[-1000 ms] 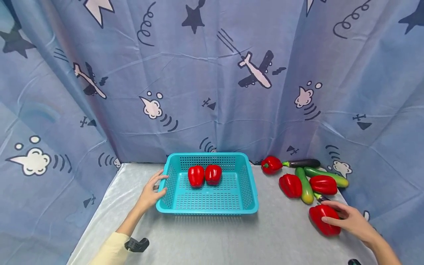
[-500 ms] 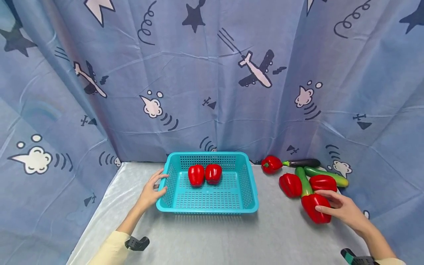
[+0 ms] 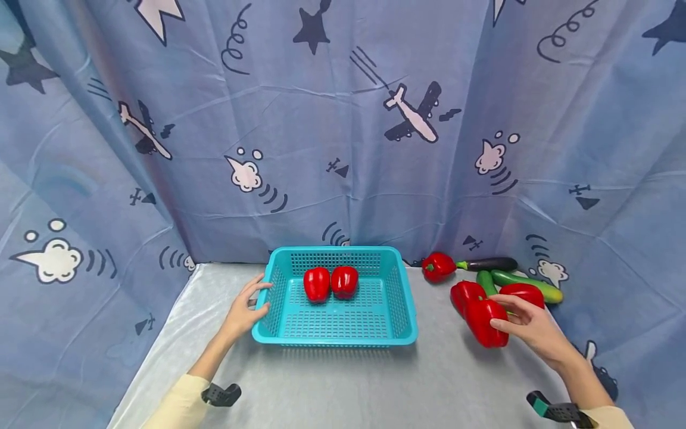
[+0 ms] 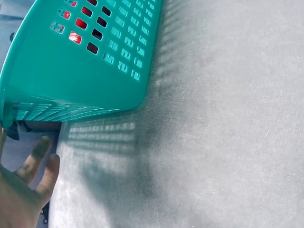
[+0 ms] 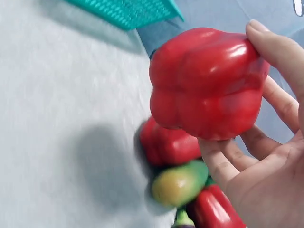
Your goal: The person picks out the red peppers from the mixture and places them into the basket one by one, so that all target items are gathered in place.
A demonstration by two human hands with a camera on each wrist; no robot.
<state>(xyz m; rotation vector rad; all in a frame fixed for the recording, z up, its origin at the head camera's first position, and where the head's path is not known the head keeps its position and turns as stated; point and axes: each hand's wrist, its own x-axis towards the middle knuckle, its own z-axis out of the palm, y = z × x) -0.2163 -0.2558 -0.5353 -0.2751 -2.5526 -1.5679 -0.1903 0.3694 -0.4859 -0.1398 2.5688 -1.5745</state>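
Observation:
My right hand [image 3: 536, 336] holds a glossy red bell pepper [image 3: 485, 325] between thumb and fingers, raised above the table on the right. In the right wrist view this bell pepper [image 5: 204, 85] fills the upper middle, with its shadow on the cloth below. At the left rim of a turquoise plastic basket [image 3: 334, 342], my left hand [image 3: 243, 310] rests with spread fingers touching the edge. The left wrist view shows two of its fingers [image 4: 47, 178] stretched out, apart from the basket wall. Two red bell peppers [image 3: 317, 285] lie side by side inside the basket.
More red bell peppers [image 3: 438, 267], an eggplant [image 3: 490, 264] and green-and-yellow cucumbers [image 3: 536, 286] lie bunched at the table's back right. A blue patterned curtain [image 3: 343, 149] hangs behind and beside the table [image 3: 375, 387], which is covered in pale grey cloth.
My right hand has lifted the bell pepper off the right side of the table and carried it left and up, over the other vegetables. The left hand and basket stay where they were.

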